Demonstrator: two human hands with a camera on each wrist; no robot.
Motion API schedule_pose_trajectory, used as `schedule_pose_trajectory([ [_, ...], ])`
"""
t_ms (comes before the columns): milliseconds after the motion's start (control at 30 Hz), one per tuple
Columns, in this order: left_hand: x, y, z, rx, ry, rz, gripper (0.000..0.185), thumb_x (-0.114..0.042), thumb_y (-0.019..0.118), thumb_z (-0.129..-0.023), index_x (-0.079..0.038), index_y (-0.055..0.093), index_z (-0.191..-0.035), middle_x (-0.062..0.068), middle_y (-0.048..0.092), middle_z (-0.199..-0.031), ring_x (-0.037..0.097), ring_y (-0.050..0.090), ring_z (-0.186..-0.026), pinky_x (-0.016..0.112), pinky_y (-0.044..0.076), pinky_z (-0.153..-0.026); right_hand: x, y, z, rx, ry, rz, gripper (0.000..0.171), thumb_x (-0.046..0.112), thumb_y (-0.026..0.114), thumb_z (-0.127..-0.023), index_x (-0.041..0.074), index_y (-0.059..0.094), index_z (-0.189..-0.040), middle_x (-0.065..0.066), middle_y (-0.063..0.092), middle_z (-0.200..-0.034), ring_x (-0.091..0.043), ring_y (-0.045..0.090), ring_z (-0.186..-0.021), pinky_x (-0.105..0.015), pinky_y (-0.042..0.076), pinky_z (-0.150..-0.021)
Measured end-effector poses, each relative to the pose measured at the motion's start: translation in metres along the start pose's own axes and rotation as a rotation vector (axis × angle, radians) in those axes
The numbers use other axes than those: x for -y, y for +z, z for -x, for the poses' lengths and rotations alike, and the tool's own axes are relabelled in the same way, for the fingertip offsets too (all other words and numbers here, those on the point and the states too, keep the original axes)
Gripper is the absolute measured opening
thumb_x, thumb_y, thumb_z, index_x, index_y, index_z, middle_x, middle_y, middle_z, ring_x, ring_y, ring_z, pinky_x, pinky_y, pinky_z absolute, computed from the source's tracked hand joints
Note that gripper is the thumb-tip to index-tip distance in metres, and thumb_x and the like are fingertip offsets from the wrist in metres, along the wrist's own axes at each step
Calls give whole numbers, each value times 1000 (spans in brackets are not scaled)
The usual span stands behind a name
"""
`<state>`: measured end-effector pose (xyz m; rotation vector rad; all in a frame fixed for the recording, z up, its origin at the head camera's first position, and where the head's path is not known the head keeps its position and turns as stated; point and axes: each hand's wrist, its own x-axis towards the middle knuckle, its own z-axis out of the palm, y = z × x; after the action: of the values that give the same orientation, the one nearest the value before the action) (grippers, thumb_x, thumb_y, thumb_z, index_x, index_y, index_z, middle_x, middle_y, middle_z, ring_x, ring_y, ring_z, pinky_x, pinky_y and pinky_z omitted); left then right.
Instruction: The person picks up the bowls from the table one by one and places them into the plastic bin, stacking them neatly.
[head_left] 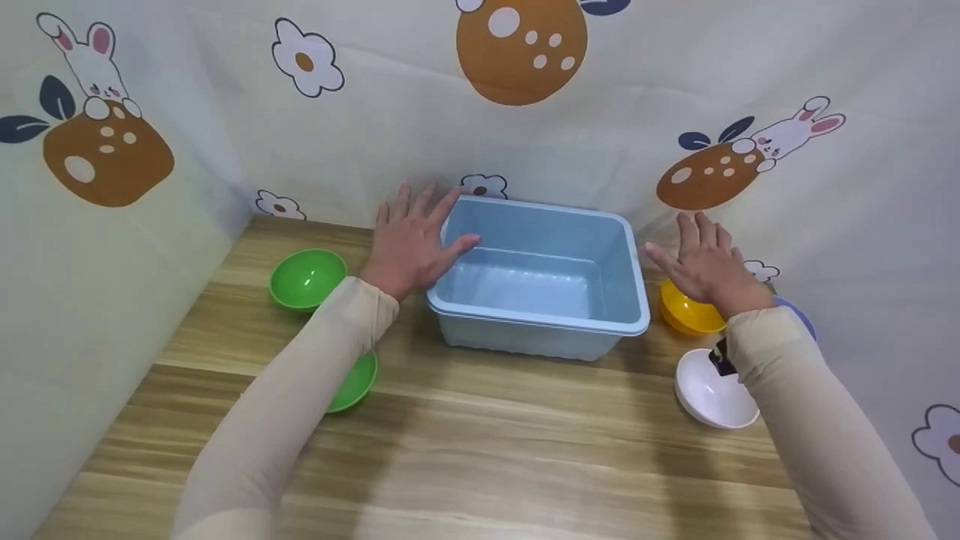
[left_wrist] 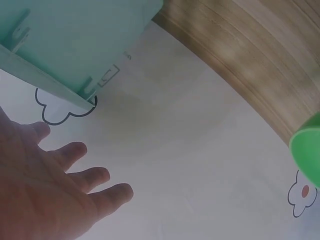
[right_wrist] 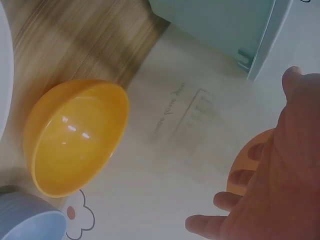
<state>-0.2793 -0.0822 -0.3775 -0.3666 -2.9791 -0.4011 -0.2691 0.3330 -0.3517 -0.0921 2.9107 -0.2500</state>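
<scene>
Left hand (head_left: 409,244) reaching with fingers spread wide, thumb touching the left rim of the pale blue bin (head_left: 541,279), holding nothing. Right hand (head_left: 705,264) hovering equally wide just off the bin's right rim, gripping nothing, directly over the yellow bowl (head_left: 686,313). Bin sitting near the back edge of the wooden surface (head_left: 480,442), open, empty, smooth-walled plastic with a rolled lip. Likely risking a lopsided lift or a skid toward the backdrop, only one side being touched; right forearm possibly knocking the yellow bowl or the white bowl (head_left: 712,391). Two green bowls (head_left: 307,279) lying toward the left edge, a bluish bowl (right_wrist: 30,220) by the right edge.
</scene>
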Motion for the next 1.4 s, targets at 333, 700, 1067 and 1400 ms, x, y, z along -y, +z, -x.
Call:
schedule_pose_trajectory([
  [333,7,0,6,30,-31,36,92,-77,37,-94,-18,23,-164,15,29,-168,42,19,-157,66,18,-124,-8,-1,-2,31,30,-9,108,82,21,-94,4,-12,-162,-33,-15,-166,-63,4,-146,-80,14,-112],
  [700,11,3,12,57,-59,16,92,-79,30,-95,-14,32,-160,19,45,-158,42,37,-149,65,30,-120,-18,4,1,42,84,6,124,89,28,-86,-5,-4,-160,-38,-2,-163,-60,12,-142,-78,25,-109],
  [1067,9,6,18,5,-50,53,80,-72,28,-100,-12,56,-146,16,66,-135,40,58,-128,62,41,-111,-32,9,3,86,168,33,117,81,42,-90,-17,20,-150,-45,22,-147,-57,26,-128,-72,39,-107],
  [1400,8,11,23,-24,-85,42,70,-62,31,-105,-5,65,-126,20,70,-118,39,62,-118,59,48,-105,-45,21,4,77,189,41,118,84,43,-86,-17,28,-145,-42,29,-138,-54,29,-121,-70,44,-104],
])
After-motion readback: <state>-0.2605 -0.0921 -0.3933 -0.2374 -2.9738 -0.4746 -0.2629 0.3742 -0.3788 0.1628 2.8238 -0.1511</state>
